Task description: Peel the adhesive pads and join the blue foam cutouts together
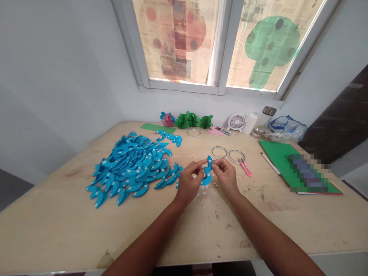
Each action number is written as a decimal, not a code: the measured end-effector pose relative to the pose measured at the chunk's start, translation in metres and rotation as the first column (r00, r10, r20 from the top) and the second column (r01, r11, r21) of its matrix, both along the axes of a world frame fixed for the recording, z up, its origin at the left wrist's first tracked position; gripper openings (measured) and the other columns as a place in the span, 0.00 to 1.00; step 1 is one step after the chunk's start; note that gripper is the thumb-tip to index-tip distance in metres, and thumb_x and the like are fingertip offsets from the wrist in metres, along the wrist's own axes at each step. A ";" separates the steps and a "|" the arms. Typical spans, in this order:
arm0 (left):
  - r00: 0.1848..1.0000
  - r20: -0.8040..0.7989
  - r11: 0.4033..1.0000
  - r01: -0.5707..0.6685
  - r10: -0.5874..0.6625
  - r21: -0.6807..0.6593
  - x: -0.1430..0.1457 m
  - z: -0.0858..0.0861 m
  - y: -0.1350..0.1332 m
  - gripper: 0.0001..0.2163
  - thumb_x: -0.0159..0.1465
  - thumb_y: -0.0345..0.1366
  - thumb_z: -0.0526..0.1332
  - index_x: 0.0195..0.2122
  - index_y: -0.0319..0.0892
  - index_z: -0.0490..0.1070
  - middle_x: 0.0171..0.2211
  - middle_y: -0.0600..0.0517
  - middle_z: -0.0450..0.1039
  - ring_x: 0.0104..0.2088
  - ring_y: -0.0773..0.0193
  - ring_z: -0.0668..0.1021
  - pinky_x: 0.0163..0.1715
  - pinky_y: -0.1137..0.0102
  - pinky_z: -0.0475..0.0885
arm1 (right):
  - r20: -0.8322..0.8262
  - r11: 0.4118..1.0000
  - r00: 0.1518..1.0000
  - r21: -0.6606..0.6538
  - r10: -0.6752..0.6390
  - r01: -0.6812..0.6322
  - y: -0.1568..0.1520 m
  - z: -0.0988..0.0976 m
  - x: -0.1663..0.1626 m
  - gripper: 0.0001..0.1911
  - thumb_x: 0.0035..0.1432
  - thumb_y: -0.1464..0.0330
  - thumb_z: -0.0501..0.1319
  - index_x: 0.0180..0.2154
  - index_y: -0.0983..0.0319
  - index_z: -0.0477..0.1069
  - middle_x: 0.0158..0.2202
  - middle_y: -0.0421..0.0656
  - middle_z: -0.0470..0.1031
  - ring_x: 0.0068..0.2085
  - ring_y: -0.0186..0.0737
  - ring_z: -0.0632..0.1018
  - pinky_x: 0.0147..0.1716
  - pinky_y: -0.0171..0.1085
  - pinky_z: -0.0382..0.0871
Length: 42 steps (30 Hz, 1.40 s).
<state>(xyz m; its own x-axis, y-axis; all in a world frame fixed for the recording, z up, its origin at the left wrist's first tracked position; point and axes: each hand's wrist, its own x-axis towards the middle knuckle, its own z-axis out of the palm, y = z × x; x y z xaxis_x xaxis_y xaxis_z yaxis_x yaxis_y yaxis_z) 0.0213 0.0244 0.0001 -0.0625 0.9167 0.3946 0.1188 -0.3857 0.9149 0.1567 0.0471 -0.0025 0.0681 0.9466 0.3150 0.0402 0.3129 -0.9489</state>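
My left hand (189,182) is closed on a curved blue paper piece (207,178), held upright just above the table. At the piece's upper right edge, the thumb and forefinger of my right hand (225,174) are pinched together near a small white square. Whether they grip the paper or the square is too small to tell. Small white paper scraps (204,193) lie on the table below my hands. To the left spreads a big pile of blue paper pieces (135,165), many bearing white squares.
Beyond my hands lie two thin tape rolls and pink-handled scissors (246,169). Folded green paper shapes (191,120), a small fan (236,122) and a glass bottle (263,120) stand along the wall. A green sheet (276,153) and a white pen (270,163) lie right.
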 end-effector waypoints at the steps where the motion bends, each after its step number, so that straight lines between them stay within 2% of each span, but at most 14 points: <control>1: 1.000 0.001 1.000 0.002 -0.002 -0.005 0.000 0.000 0.000 0.14 0.56 0.30 0.58 0.44 0.42 0.74 0.25 0.54 0.67 0.26 0.68 0.71 0.29 0.73 0.68 | -0.016 1.000 1.000 -0.010 0.000 0.000 0.000 0.000 0.000 0.06 0.49 0.66 0.62 0.28 0.62 0.68 0.24 0.39 0.70 0.28 0.36 0.71 0.29 0.35 0.65; 14: 1.000 0.008 1.000 0.012 -0.012 -0.026 0.002 0.002 -0.002 0.17 0.55 0.29 0.57 0.46 0.43 0.73 0.24 0.55 0.67 0.25 0.69 0.71 0.28 0.74 0.68 | -0.176 0.997 0.984 -0.071 0.004 -0.016 -0.003 0.008 -0.005 0.08 0.44 0.65 0.64 0.27 0.61 0.67 0.23 0.39 0.71 0.27 0.36 0.72 0.26 0.34 0.66; 21: 0.998 -0.008 0.998 0.064 -0.064 -0.026 -0.001 0.002 -0.001 0.17 0.56 0.29 0.57 0.47 0.44 0.72 0.24 0.55 0.67 0.26 0.69 0.71 0.28 0.73 0.68 | -0.195 0.997 0.981 -0.081 0.000 -0.016 -0.003 0.007 -0.005 0.08 0.44 0.65 0.64 0.27 0.60 0.67 0.23 0.38 0.71 0.26 0.36 0.72 0.26 0.34 0.66; 32: 0.996 -0.067 0.999 0.053 -0.053 -0.003 -0.002 -0.002 0.002 0.17 0.56 0.28 0.55 0.45 0.44 0.74 0.25 0.54 0.67 0.26 0.68 0.71 0.29 0.73 0.68 | -0.214 0.996 0.977 -0.088 0.014 -0.033 -0.003 0.006 -0.005 0.08 0.44 0.68 0.64 0.28 0.61 0.68 0.23 0.37 0.71 0.27 0.35 0.72 0.27 0.34 0.65; 42: 0.996 0.040 0.991 0.088 -0.084 -0.104 0.000 0.005 0.000 0.19 0.55 0.28 0.55 0.47 0.43 0.73 0.24 0.55 0.66 0.24 0.69 0.71 0.25 0.74 0.67 | -0.233 0.993 0.972 -0.102 0.026 -0.051 -0.003 0.005 -0.005 0.08 0.44 0.68 0.64 0.30 0.60 0.68 0.24 0.37 0.71 0.27 0.35 0.72 0.28 0.34 0.65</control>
<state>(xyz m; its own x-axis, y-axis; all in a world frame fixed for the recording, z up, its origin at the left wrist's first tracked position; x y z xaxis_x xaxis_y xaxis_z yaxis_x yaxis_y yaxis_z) 0.0212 0.0246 0.0052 0.0063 0.9557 0.2943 0.0563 -0.2942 0.9541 0.1520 0.0442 0.0030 0.0901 0.9773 0.1919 -0.1940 0.2062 -0.9591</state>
